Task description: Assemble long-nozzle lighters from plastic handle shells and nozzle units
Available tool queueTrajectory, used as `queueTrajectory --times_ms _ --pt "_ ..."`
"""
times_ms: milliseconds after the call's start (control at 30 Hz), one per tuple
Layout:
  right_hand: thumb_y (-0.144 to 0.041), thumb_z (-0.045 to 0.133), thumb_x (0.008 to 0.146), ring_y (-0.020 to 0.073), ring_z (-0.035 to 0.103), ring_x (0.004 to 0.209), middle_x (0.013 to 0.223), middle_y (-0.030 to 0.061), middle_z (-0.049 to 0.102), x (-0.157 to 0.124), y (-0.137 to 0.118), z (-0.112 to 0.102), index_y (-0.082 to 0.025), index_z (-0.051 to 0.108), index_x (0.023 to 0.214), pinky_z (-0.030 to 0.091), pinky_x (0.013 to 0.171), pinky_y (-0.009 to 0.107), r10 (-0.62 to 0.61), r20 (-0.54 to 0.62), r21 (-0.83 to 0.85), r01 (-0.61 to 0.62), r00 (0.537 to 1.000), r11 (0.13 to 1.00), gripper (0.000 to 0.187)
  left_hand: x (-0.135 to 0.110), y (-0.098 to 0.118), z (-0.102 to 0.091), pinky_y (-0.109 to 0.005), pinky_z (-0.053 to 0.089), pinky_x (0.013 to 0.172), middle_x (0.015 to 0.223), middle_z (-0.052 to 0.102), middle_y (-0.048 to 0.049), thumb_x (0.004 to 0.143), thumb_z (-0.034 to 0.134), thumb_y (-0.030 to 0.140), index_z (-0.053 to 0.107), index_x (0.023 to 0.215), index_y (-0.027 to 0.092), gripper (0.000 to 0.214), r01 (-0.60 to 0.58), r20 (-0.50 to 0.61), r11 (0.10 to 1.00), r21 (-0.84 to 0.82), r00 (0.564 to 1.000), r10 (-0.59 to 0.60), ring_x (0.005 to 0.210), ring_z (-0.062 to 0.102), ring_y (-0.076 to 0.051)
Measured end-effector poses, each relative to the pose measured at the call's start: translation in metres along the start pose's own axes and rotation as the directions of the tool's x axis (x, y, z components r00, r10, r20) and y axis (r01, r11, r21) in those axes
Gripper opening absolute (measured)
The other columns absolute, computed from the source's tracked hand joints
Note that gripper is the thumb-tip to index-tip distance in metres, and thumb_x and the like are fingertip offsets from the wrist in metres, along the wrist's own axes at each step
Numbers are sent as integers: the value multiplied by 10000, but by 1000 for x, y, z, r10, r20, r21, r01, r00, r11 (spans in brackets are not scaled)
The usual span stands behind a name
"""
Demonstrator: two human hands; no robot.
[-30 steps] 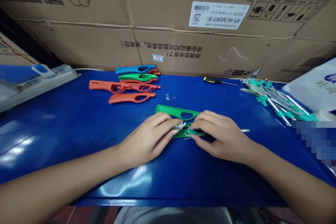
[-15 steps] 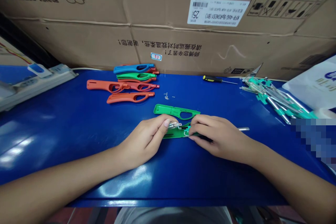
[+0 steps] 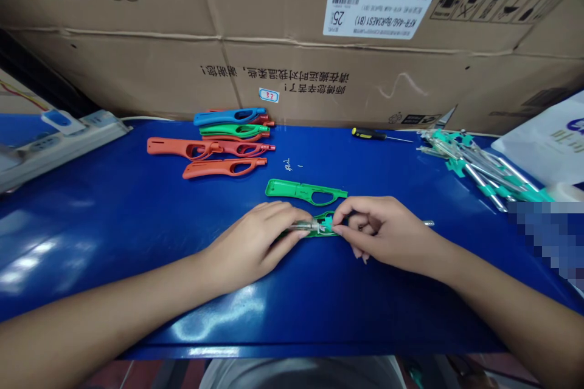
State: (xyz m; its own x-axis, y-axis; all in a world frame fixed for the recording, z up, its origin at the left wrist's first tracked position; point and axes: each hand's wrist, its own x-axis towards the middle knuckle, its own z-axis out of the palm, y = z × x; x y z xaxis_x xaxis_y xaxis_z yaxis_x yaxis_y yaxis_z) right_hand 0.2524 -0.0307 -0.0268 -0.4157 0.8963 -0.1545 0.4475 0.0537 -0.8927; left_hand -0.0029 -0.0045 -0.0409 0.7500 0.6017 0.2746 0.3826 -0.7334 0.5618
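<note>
Since a moment ago the right hand (image 3: 383,231) has curled its fingers up off the green shell (image 3: 319,233) and now pinches the little teal part (image 3: 325,224) with thumb and first finger. The left hand (image 3: 255,243) lies half open and grips nothing, its fingers pressing the shell's left end flat on the blue surface (image 3: 137,237). The shell lies between both hands, just in front of a second green shell (image 3: 305,191); it looks light, thin and stiff, and the little part looks easy to drop or bend, so I think it is best to hold the shell by its long sides and pinch the part gently.
</note>
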Motion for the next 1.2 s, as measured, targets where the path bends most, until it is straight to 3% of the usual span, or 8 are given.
queueTrajectory --times_ms 100,333,633,1200 --pt "-311 643 919 122 654 524 609 -36 659 1 1 2 -200 603 928 567 516 227 92 55 132 -98 994 986 118 0 -3 2 -282 527 856 1052 704 -47 1027 541 199 627 1213 182 205 -12 -9 1000 -4 1000 12 954 669 -169" --pt "-301 685 891 95 611 501 642 -39 586 4 5 3 -173 678 885 560 443 195 31 49 86 -35 998 996 128 -2 -4 3 -252 517 848 1053 697 -50 1023 551 182 634 1234 165 228 -15 -13 1000 -22 1000 14 947 660 -155" --pt "-298 670 912 81 581 429 556 -71 554 4 8 2 -180 666 905 510 429 177 45 56 80 -50 997 996 118 -1 -2 2 -252 497 799 976 667 -39 1015 575 190 650 1246 153 247 -70 -2 997 -30 998 69 889 634 -149" --pt "-262 649 926 65 555 457 555 -78 537 4 7 0 -186 631 901 483 459 156 64 84 100 -73 994 992 82 -2 -3 1 -236 506 802 1021 677 -50 1025 555 204 644 1249 148 247 -23 5 999 -26 1000 23 914 643 -147"
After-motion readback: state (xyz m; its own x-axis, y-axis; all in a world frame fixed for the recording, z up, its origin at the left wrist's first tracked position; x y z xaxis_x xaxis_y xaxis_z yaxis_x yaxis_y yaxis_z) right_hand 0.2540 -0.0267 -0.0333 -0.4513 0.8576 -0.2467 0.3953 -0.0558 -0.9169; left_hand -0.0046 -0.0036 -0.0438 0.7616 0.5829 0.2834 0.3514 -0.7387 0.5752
